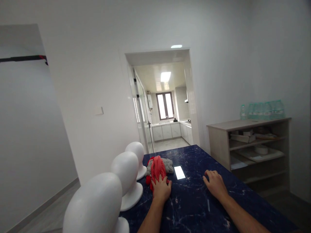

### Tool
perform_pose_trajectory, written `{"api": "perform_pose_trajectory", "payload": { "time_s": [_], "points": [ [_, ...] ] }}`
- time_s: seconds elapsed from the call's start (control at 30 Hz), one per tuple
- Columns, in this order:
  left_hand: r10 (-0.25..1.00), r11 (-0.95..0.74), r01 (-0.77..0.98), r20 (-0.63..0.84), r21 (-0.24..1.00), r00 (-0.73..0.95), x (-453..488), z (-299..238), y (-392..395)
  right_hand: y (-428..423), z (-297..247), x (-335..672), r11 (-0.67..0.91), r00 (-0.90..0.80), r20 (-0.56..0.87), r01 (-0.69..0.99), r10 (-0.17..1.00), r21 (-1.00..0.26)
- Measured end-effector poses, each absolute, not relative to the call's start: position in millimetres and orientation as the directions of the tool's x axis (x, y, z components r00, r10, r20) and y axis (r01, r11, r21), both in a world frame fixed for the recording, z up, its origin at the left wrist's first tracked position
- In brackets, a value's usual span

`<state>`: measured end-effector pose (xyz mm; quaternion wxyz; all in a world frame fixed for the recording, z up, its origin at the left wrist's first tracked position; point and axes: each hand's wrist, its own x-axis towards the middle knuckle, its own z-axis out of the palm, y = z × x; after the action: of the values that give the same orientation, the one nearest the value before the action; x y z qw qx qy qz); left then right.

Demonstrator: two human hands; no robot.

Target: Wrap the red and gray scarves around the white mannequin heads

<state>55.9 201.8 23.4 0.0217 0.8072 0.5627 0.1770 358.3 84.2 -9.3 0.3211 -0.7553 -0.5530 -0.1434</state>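
My left hand (161, 189) lies on a crumpled heap of cloth, its fingers spread over a coral-red cloth (157, 166). A grey cloth (167, 164) shows behind and to the right of the red one, and a brighter red piece (148, 180) peeks out at the left. Whether the fingers pinch any fabric is not visible. Resting on the dark blue marbled table (189, 204), my right hand (216, 184) holds nothing, with its fingers loosely bent and thumb apart. Three white mannequin heads (93, 204) stand in a row along the left, beside the cloth heap.
A bright white rectangle (179, 172), perhaps a light's reflection, shows on the tabletop. Right of the table stands a wooden shelf unit (218, 142) with bottled water (266, 110) on top and boxes inside. Beyond the table's far edge, a doorway opens into a kitchen (167, 132).
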Motion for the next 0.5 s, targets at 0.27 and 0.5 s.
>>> {"api": "perform_pose_trajectory", "payload": {
  "time_s": [0.27, 0.5],
  "points": [
    [0.769, -0.589, 0.774, 0.454, 0.232, 0.449, 90.7, 12.8, 153.0, 87.2, -8.7, 356.4, -0.184, 0.359, 0.514, 0.914, 0.779, -0.361],
    [0.742, -0.657, 0.67, 0.141, 0.346, 0.655, 102.4, -9.3, 151.6, 87.4, -16.3, 347.7, -0.066, 0.25, 0.423, 0.913, 0.871, -0.404]
  ]
}}
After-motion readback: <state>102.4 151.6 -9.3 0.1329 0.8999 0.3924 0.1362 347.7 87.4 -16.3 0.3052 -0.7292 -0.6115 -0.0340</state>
